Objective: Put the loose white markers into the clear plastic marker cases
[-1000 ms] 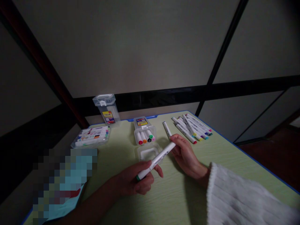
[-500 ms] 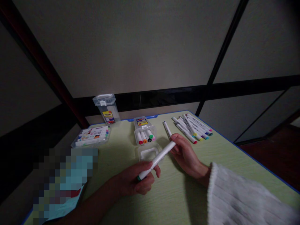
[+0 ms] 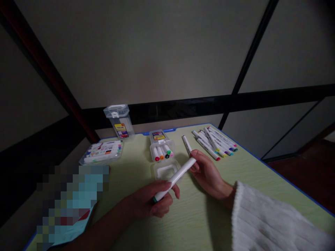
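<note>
A white marker [image 3: 180, 172] slants across the space between my two hands, its green-capped end low on the left. My left hand [image 3: 154, 200] is closed around that lower end. The fingers of my right hand [image 3: 206, 170] pinch the marker's upper end. Beyond the hands lies a clear plastic case [image 3: 160, 143] holding several white markers with red, orange, black, green and pink ends. Its lid [image 3: 165, 170] is folded open toward me, partly behind the marker. Another white marker [image 3: 186, 143] lies on the table just past my right fingertips.
Several loose white markers [image 3: 214, 143] lie piled at the back right. An upright clear case [image 3: 120, 122] stands at the back left, with a flat, filled marker case [image 3: 102, 152] before it. A blurred-out light blue item [image 3: 78, 209] lies left on the green table [image 3: 188, 223].
</note>
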Available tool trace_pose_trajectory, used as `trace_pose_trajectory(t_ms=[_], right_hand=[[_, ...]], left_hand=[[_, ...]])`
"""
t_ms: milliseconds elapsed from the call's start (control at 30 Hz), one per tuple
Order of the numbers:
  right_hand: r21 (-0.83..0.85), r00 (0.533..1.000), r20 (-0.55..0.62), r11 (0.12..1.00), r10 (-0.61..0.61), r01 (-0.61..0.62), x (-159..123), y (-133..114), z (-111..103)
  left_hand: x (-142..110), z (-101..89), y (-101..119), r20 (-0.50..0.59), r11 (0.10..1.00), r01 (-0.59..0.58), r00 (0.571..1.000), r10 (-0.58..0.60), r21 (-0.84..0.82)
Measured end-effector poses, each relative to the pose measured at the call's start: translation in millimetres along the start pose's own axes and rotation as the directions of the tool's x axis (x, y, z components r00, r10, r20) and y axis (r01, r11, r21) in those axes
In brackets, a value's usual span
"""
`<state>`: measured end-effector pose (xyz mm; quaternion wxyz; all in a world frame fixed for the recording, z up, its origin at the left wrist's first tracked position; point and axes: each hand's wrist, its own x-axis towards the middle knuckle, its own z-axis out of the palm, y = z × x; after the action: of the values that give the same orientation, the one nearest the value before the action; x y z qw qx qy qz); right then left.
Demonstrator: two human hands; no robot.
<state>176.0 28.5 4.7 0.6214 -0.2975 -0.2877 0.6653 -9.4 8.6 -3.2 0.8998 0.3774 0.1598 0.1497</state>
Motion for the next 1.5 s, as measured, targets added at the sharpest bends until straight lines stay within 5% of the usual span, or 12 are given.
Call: trace_pose_trajectory(t_ms=[733,1067,1500], right_hand=[[0.147,0.988,0.139,0.985,0.065,-0.085,1.6,-0.5,-2.3],[-0.005,0.883,0.426,0.976,0.198,-0.216,-2.9,0.4,-5.8],[0.022,0.929,0.352,0.991,0.116,-0.132,-7.2,-3.5,-1.4]], left_hand=[[0.0,0.3,0.2,-0.010,1.000,-0.005,1.000,0.006,0.015],[0.9,2.7,-0.1,0.060,0.999,-0.033,0.998,0.030,0.043],[1.5,4.0,1.2,0.046,0.998,-0.020,0.999,0.017,0.062]])
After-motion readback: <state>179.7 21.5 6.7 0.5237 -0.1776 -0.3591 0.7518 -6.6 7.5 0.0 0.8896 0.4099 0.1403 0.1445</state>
